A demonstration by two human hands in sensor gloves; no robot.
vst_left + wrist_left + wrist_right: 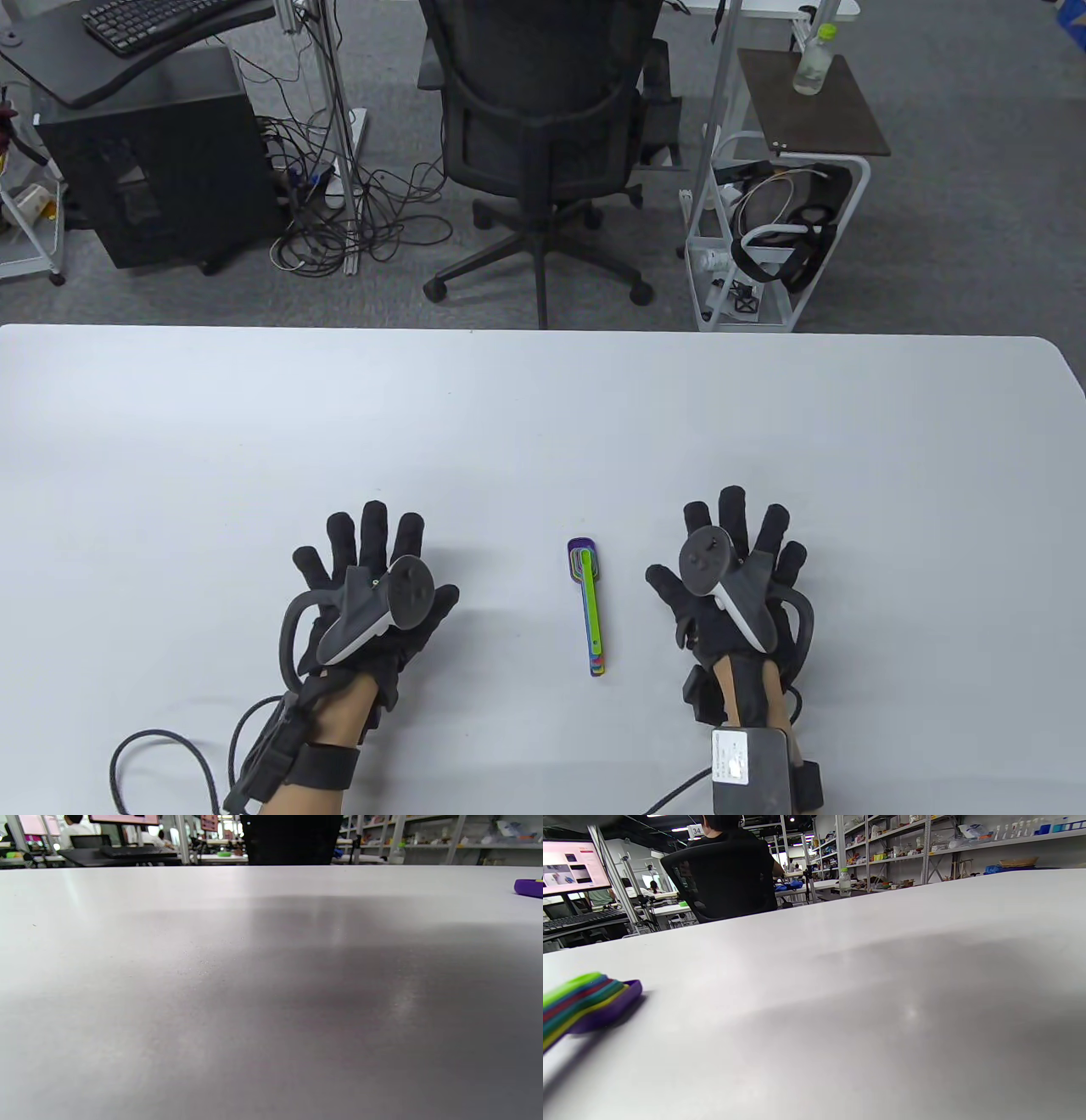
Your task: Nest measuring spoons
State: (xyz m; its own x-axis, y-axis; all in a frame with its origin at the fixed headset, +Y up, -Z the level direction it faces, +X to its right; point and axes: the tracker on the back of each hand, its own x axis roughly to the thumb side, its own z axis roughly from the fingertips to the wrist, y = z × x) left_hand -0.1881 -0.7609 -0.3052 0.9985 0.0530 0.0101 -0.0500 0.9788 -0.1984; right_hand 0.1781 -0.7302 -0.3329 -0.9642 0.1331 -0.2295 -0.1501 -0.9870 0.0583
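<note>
A nested stack of coloured measuring spoons (587, 601) lies on the white table (543, 424) between my hands, bowls pointing away from me, green on top and purple at the bottom. My left hand (365, 577) rests flat on the table to the stack's left, fingers spread, holding nothing. My right hand (734, 560) rests flat to the stack's right, fingers spread, holding nothing. The stack's purple bowl end shows at the right edge of the left wrist view (529, 887). The stack shows at the left edge of the right wrist view (583, 1003). No fingers show in either wrist view.
Beyond the table's far edge stand an office chair (543, 127), a white cart (776, 229) with a bottle (813, 59) on top, and a black cabinet (153, 161). A black cable (161, 755) trails from my left wrist over the table's near edge.
</note>
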